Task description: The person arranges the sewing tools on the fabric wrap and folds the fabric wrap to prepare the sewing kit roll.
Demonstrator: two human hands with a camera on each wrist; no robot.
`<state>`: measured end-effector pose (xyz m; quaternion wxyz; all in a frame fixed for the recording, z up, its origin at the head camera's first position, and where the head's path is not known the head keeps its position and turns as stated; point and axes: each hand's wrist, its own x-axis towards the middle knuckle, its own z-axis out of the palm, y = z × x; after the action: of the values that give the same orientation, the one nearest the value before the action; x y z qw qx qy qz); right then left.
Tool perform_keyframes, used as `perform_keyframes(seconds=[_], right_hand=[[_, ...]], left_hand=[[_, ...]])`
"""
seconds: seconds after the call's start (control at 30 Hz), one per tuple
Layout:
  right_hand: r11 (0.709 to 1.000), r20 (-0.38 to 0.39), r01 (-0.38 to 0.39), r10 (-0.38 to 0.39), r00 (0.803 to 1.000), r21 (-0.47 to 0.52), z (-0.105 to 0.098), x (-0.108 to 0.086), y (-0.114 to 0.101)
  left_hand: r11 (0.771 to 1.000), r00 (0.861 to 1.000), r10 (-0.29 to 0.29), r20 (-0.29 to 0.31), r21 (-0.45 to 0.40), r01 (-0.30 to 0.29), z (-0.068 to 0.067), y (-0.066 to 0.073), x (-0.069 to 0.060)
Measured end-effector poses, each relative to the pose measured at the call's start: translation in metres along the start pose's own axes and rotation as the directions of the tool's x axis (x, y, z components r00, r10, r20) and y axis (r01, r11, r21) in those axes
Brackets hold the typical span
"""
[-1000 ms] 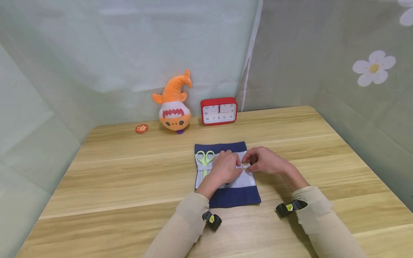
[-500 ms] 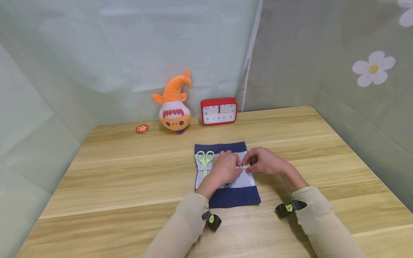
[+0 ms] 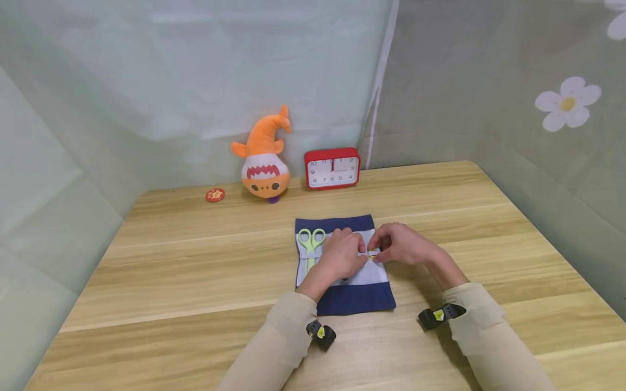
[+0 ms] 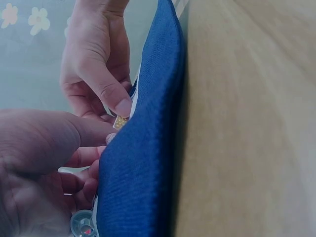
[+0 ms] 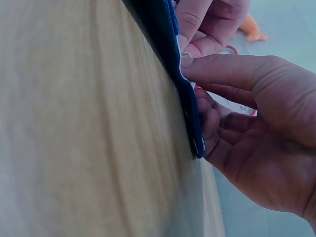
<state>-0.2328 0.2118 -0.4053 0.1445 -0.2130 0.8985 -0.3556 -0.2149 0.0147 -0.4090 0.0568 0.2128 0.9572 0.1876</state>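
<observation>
Blue cloth (image 3: 356, 300) on the wooden surface (image 3: 171, 293)
Right grip (image 3: 403, 243) pinches a yellow piece (image 4: 120, 122) at the cloth's three o'clock, left grip (image 3: 340, 254) the grey band (image 3: 367, 253) beside it; green scissors (image 3: 310, 249) at ten

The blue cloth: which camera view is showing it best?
The head view: it shows the blue cloth from above, though the left hand covers part. The left wrist view shows one side close-up; the right wrist view, mostly its edge.
</observation>
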Motion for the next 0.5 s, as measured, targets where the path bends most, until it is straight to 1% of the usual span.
perform_keyframes(seconds=[0.2,0.27,0.37,0.43,0.5], right_hand=[[1.0,0.001,-0.009,0.009,1.0,0.005,-0.002,0.0,-0.003],[1.0,-0.018,-0.006,0.006,1.0,-0.001,-0.005,-0.002,-0.006],[1.0,-0.094,-0.002,0.002,0.996,-0.008,-0.013,-0.01,-0.011],[1.0,-0.159,0.011,-0.013,0.987,-0.014,-0.019,-0.017,-0.018],[0.999,-0.203,0.019,-0.024,0.979,-0.026,-0.025,-0.024,-0.025]], left_hand=[[1.0,1.0,-0.001,-0.004,0.0,0.001,-0.002,0.0,0.001],[1.0,1.0,-0.001,0.006,-0.012,0.001,-0.002,-0.001,0.001],[0.997,1.0,0.006,0.02,-0.071,-0.005,-0.009,-0.002,-0.001],[0.992,1.0,0.014,0.021,-0.125,-0.011,-0.017,-0.004,-0.003],[0.981,1.0,0.017,0.016,-0.194,-0.014,-0.027,-0.008,-0.006]])
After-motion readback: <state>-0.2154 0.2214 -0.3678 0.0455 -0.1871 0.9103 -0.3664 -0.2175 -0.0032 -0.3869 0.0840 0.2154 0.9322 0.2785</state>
